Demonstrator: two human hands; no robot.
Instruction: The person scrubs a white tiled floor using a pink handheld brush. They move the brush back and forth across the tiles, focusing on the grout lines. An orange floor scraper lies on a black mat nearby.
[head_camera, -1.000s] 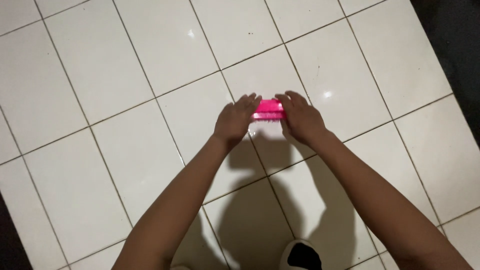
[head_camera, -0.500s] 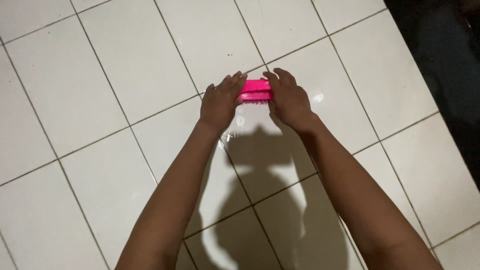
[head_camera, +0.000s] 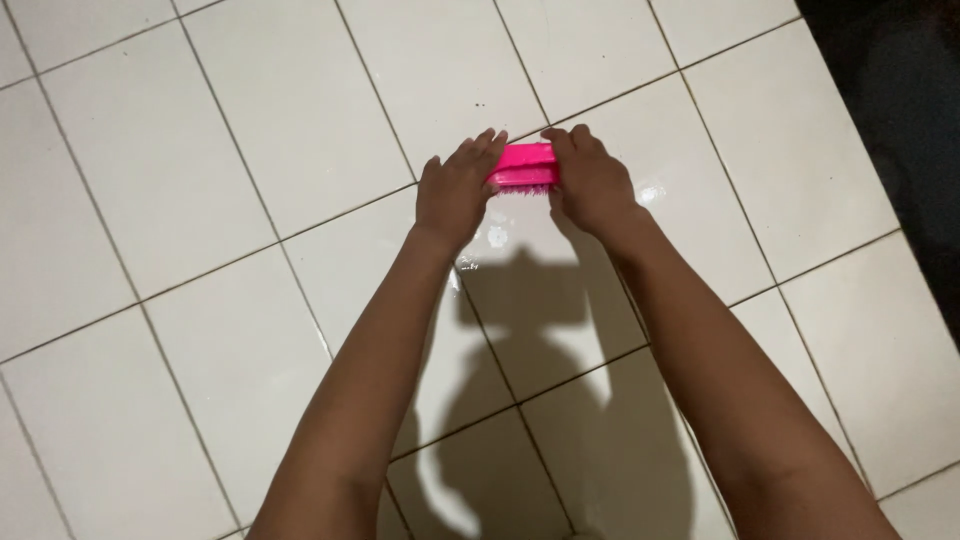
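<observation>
**Head view: 2 hands on 1 pink brush**

From my seat, the left hand (head_camera: 455, 190) and right hand (head_camera: 590, 180) each clamp an end of the pink scrub brush (head_camera: 526, 166), bristles down against the wet white tile floor (head_camera: 250, 150), probably for even pressure.

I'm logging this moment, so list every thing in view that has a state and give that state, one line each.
pink scrub brush: bristles down on the floor, gripped at both ends.
left hand: closed on the brush's left end.
right hand: closed on the brush's right end.
white tiled floor: glossy; wet sheen near the brush; small dark specks above it.
dark area at upper right: unlit, contents cannot be told.
</observation>
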